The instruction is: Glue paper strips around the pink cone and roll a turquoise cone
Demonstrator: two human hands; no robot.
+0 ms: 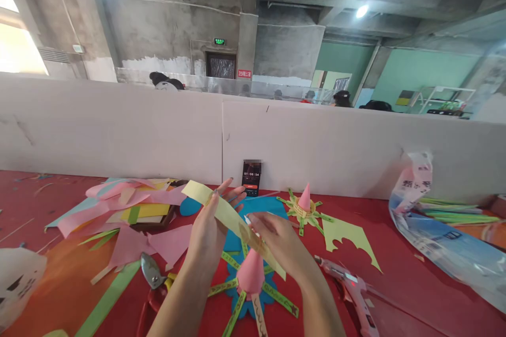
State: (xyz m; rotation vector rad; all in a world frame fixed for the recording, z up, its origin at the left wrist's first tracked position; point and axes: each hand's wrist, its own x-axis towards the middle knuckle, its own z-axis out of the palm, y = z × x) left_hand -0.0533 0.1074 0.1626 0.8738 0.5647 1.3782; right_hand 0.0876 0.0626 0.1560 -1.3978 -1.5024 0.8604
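1. A yellow strip point(233, 219) is being held in the left hand point(207, 229), between thumb and spread fingers.
2. The strip is being met by the right hand's point(279, 234) curled fingers; their grip cannot be told.
3. A pink cone point(251, 274) is being overhung by it, between pliers point(152, 272) and glue gun point(353, 288).

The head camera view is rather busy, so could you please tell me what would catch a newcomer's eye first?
Probably the pale yellow strip at centre, held by the left hand, with the right hand close beside it. Just below stands a large pink cone with patterned strips radiating around it. A pink glue gun lies at lower right.
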